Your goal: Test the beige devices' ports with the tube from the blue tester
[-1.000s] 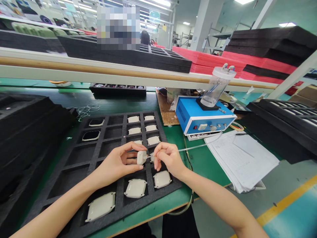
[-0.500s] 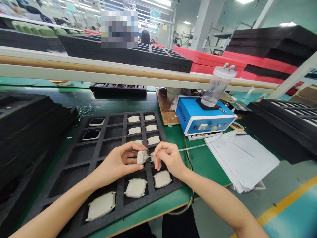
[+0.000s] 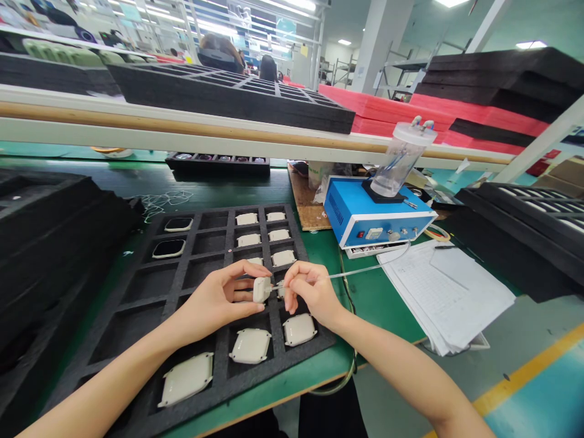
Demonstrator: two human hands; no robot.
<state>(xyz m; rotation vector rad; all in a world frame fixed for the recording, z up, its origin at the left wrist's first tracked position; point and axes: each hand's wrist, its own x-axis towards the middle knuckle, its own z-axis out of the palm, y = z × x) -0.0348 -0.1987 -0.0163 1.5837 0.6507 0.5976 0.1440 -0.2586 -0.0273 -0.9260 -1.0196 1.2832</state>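
A black foam tray point(image 3: 221, 368) lies on the green table point(image 3: 387, 307), watch cases in some pockets. Above its middle, the left hand point(image 3: 219, 299) pinches a pale watch case point(image 3: 261, 290) by its edges, thumb below and fingers above. The case looks light and stiff, with a smooth shell that could slip and a finish that probably scratches; the rim is the safest hold. Just beside it, the right hand's point(image 3: 314, 293) fingers close around a thin tube point(image 3: 349, 274), likely soft and bendy, best steadied near its tip. Whether that tip touches the case, I cannot tell. The tube leads right, toward a blue box point(image 3: 378, 213).
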